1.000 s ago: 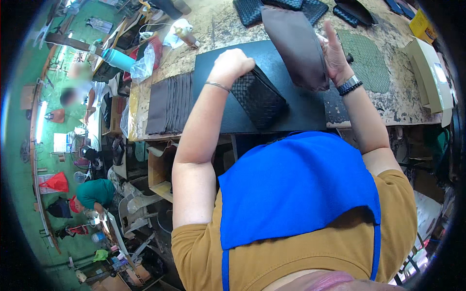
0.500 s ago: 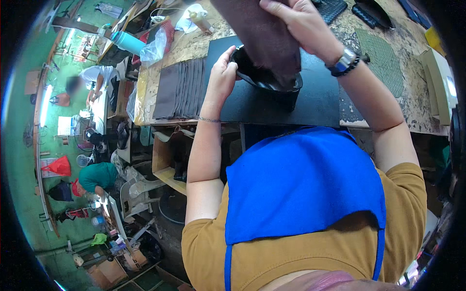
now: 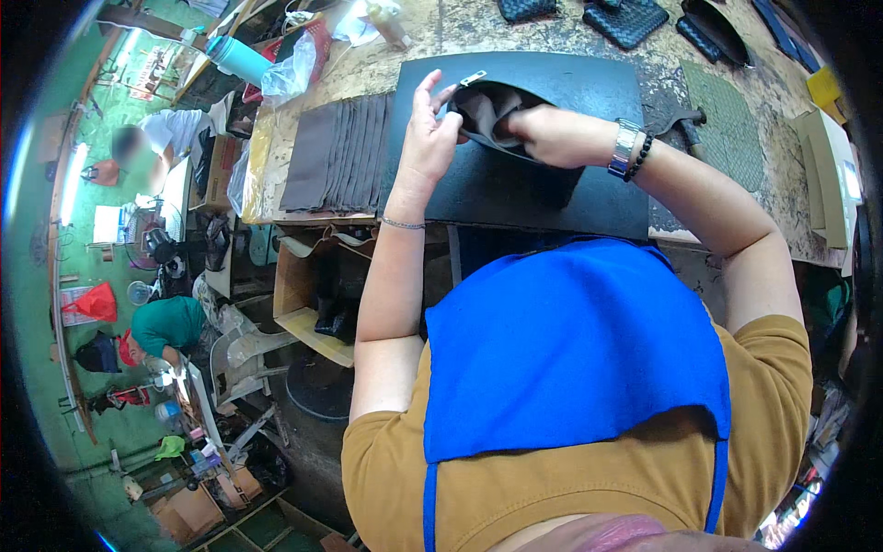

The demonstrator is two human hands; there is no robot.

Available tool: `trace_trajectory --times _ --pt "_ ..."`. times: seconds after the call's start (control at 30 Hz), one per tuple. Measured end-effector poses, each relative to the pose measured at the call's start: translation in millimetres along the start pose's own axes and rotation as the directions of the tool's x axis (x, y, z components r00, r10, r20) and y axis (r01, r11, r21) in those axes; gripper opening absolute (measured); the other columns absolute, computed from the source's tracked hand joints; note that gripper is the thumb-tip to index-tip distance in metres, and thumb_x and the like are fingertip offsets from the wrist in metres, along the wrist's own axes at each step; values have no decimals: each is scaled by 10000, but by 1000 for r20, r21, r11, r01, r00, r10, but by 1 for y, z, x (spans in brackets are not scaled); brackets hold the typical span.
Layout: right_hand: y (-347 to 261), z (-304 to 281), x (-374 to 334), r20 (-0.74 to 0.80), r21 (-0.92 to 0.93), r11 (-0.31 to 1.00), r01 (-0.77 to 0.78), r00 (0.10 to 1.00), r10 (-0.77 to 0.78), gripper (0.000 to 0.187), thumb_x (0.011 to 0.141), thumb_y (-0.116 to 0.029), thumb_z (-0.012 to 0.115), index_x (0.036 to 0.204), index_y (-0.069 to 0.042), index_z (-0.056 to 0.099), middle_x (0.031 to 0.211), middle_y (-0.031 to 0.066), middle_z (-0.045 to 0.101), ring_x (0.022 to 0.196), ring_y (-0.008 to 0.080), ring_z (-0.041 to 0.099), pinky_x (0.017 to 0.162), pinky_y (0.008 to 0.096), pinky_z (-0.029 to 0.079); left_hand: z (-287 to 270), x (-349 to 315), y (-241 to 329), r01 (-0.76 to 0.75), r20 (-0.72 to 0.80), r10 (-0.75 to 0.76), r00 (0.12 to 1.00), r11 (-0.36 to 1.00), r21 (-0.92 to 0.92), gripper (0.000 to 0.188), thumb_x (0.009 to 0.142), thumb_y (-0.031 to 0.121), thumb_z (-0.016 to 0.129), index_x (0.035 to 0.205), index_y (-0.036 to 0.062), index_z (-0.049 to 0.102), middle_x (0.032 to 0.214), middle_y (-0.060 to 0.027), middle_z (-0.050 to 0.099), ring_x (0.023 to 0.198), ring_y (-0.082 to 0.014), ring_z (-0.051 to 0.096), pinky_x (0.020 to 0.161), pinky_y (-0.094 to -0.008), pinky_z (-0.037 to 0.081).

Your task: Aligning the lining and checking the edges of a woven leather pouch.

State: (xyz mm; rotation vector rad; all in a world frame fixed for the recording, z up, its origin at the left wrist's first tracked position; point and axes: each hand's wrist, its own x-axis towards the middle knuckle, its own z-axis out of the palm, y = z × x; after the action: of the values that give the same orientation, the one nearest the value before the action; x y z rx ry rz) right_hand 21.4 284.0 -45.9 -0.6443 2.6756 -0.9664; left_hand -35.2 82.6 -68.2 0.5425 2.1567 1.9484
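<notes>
A black zippered pouch (image 3: 529, 92) stands with its mouth tilted up toward me on a dark board (image 3: 602, 101). A metal zip pull shows at its far left edge. My left hand (image 3: 429, 138) grips the pouch's left rim, index finger raised and the other fingers partly hidden. Closed fingers of my right hand (image 3: 558, 135) reach into the mouth from the right, on a folded grey-brown sheet (image 3: 487, 109) inside; the fingertips are hidden. A row of overlapping dark brown sheets (image 3: 336, 156) lies left of the board.
A hammer (image 3: 685, 127) and a green textured sheet (image 3: 722, 115) lie to the right. Woven black pouches (image 3: 625, 20) sit at the far side. A turquoise bottle (image 3: 237, 60) and clear plastic bag (image 3: 290, 78) are far left; a box (image 3: 828, 175) stands right. People work at left.
The brown sheet, raised above the pouch before, is now folded inside its mouth. My right hand has come down into the opening, and the pouch mouth has tipped toward me.
</notes>
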Motion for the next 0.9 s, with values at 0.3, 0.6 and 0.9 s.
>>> trace_trajectory --times 0.3,0.6,0.9 --pt "-12 3 -8 114 -190 981 37 993 -15 263 864 -151 496 918 84 600 845 280 653 829 417 648 782 487 509 28 -24 34 -409 133 584 801 370 834 305 771 397 749 907 132 680 880 -14 658 860 -230 609 773 -374 414" --pt "-14 5 -19 -298 -50 987 155 941 -162 393 932 -364 547 895 25 594 882 242 618 875 385 613 814 459 479 26 -25 33 -157 -2 333 943 448 880 390 765 289 732 1133 186 652 871 74 714 888 -170 628 840 -395 364" --pt "10 -7 -4 -561 -112 983 144 807 -183 325 819 -239 697 1075 -76 581 893 156 640 840 356 633 730 412 520 26 -28 31 -153 -37 359 932 484 861 311 762 209 676 1072 182 685 794 55 682 843 -158 612 834 -371 364"
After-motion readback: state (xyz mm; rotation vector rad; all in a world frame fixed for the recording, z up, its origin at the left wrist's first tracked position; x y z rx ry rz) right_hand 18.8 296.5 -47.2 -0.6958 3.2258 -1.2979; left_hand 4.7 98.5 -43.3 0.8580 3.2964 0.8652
